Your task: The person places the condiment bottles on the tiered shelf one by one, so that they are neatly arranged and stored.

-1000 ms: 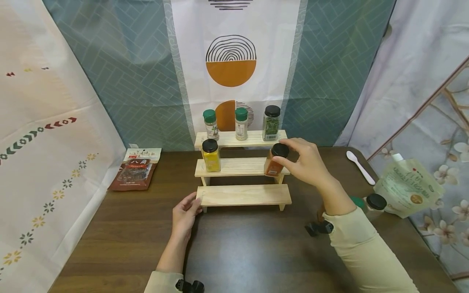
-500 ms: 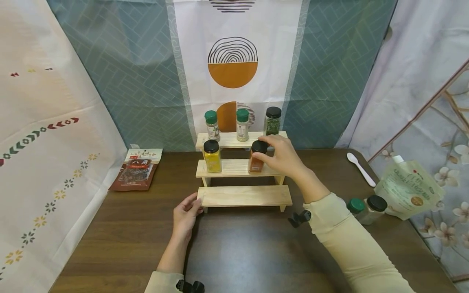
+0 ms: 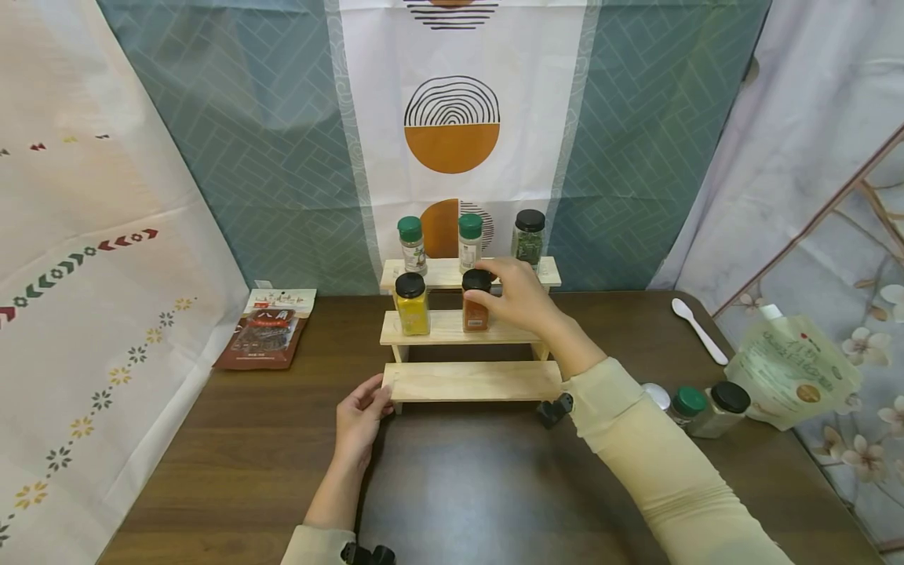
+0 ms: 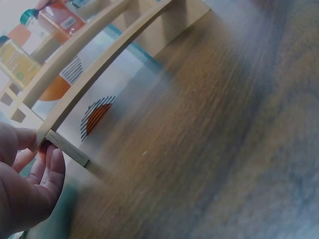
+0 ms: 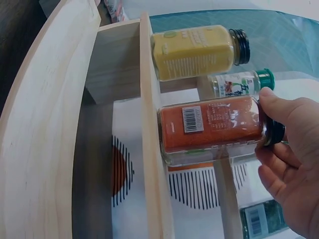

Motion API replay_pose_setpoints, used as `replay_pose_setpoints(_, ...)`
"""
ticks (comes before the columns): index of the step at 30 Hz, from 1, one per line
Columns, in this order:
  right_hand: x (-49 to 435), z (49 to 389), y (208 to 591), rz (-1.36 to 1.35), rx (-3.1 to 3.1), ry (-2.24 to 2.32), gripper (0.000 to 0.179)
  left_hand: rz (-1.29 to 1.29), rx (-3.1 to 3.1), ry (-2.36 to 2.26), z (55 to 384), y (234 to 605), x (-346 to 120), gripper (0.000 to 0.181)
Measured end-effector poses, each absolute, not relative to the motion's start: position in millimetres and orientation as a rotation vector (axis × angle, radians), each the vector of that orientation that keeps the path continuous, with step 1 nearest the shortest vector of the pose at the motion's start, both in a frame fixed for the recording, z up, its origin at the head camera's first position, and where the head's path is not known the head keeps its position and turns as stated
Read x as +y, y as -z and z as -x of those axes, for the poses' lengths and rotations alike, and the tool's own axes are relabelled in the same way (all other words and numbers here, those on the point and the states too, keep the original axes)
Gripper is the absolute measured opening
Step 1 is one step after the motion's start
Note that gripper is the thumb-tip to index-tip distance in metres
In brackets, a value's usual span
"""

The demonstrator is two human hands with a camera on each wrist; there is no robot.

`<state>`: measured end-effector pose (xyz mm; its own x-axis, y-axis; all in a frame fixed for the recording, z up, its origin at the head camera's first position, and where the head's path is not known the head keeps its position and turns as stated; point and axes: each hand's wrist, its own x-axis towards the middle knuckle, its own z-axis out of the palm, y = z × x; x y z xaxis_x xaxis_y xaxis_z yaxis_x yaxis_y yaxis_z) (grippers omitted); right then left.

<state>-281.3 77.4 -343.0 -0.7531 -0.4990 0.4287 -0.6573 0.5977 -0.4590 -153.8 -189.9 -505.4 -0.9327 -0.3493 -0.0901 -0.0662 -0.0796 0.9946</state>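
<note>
A three-tier wooden rack (image 3: 473, 382) stands on the table. My right hand (image 3: 519, 294) pinches the black lid of a spice jar with red powder (image 3: 475, 314), upright on the middle tier. In the right wrist view the base of this red spice jar (image 5: 212, 124) meets the shelf board. Thumb and fingers of my left hand (image 3: 362, 420) grip the left end of the lowest tier; the left wrist view shows the left hand (image 4: 32, 174) around that corner. Left of the red jar is a yellow spice jar (image 3: 413, 312) with a black lid.
On the top tier stand two green-capped shakers (image 3: 413, 247) and a jar of green herbs (image 3: 528, 239). A brown packet (image 3: 264, 329) lies at left. At right are a white spoon (image 3: 699, 329), a pouch (image 3: 794, 369), a black-lidded jar (image 3: 720, 410) and smaller capped containers (image 3: 687, 404).
My right hand has moved the red spice jar left along the middle tier, from its right end to about the middle. The left hand keeps its hold on the rack.
</note>
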Motion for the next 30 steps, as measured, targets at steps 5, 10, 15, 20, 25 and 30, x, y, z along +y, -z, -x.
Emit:
replay_pose_setpoints(5,74,281,345,-0.942,-2.571,-0.924,0.055,-0.451,-1.980,2.136,153,506,-188,0.035)
replay_pose_setpoints(10,82,277,351,-0.882,-2.526,-0.956,0.056,-0.435,-1.971,2.148,152,505,-187,0.037)
replay_pose_setpoints(15,98,269,356,-0.817,-2.455,-1.000,0.053,-0.439,-1.981,2.134,153,505,-189,0.036)
replay_pose_setpoints(20,123,256,359,-0.812,-2.496,-1.015,0.051,-0.446,-1.987,2.119,155,505,-190,0.035)
replay_pose_setpoints(25,154,244,370,-0.880,-2.615,-0.982,0.046,-0.452,-1.984,2.114,154,507,-190,0.034)
replay_pose_setpoints(30,180,232,378,-0.900,-2.603,-0.924,0.043,-0.449,-1.975,2.115,154,508,-190,0.033)
